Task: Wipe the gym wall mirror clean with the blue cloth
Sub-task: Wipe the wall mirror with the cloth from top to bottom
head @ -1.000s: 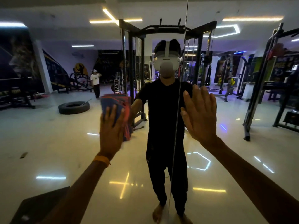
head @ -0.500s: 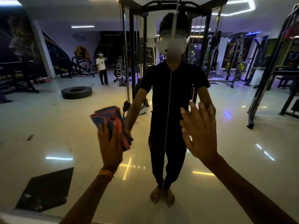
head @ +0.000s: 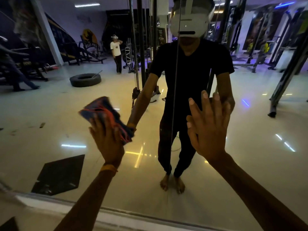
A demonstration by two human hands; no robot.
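Observation:
The wall mirror (head: 50,117) fills the view and reflects the gym and a person in black standing close to it. The folded blue cloth (head: 101,109), edged with red-orange stripes, lies flat against the glass left of centre. My left hand (head: 107,142) presses it there with spread, straight fingers; it wears a yellow wristband. My right hand (head: 208,129) rests flat on the glass to the right, fingers straight and holding nothing. The cloth's lower part is hidden behind my left hand.
A vertical seam (head: 174,114) between two mirror panels runs between my hands. The mirror's bottom edge (head: 133,212) meets a pale ledge below my forearms. Reflected are a tyre (head: 85,80), a cable rack (head: 141,47) and another person (head: 115,52).
My left hand has slid the cloth down and slightly left on the glass. My right hand has also dropped lower, and the view has tilted down to show the mirror's bottom edge.

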